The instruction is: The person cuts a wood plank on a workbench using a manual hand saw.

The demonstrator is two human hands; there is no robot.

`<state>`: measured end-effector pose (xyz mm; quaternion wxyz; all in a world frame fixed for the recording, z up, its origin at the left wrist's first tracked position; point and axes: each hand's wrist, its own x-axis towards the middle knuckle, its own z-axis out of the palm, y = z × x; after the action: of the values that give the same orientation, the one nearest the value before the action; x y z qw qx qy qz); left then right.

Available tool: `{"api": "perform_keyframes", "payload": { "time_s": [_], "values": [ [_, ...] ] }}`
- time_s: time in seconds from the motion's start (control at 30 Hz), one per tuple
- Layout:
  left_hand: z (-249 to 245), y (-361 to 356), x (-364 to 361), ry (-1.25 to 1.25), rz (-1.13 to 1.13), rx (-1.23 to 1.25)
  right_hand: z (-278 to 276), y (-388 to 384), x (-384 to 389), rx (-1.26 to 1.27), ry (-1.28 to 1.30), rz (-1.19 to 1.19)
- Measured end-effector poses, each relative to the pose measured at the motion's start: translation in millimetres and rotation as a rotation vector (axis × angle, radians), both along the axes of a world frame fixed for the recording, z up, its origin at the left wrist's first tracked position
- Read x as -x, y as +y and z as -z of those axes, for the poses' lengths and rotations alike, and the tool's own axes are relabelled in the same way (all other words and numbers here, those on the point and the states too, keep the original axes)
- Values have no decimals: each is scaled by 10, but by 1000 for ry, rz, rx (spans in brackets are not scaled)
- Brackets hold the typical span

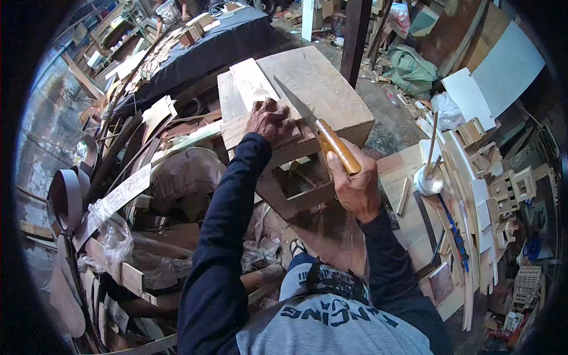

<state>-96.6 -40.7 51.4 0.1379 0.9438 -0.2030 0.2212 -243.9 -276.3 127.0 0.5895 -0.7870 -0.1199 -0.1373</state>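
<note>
My right hand (358, 188) is wrapped round the wooden handle of a handsaw (340, 147). The saw's dark blade points away from me over the wooden bench top (328, 80). Beside the blade, on its left, lies a pale board (251, 80). My left hand (272, 123) presses on the near end of that board with its fingers bent, at the bench's front edge. Where the teeth meet the wood cannot be made out.
A dark-covered table (228, 44) with wood pieces stands at the back left. Scrap wood and plastic (112, 236) crowd the left. At right are a white pot (428, 181) with sticks, long strips and a blue tool (454, 234). A dark post (357, 38) rises behind the bench.
</note>
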Motion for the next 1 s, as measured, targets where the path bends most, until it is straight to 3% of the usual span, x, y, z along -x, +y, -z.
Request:
{"api": "perform_keyframes", "payload": {
  "time_s": [0.27, 0.47, 0.67, 0.77, 0.9, 1.0],
  "values": [
    [76, 51, -83, -60, 5, -61, -267, -351, 828, 80, -69, 54],
    [11, 22, -4, -10, 7, 12, 83, 107, -170, 123, -64, 18],
    [61, 39, -50, 46, -43, -1, -232, -329, 795, 93, -74, 18],
    [51, 45, -38, -41, 14, -64, -83, -168, 507, 65, -22, 5],
    [10, 30, -14, 65, -21, -17, 159, 91, -199, 84, -17, 5],
    [-33, -44, 23, 25, -59, -13, -99, -158, 331, 43, 69, -16]
  ]
}}
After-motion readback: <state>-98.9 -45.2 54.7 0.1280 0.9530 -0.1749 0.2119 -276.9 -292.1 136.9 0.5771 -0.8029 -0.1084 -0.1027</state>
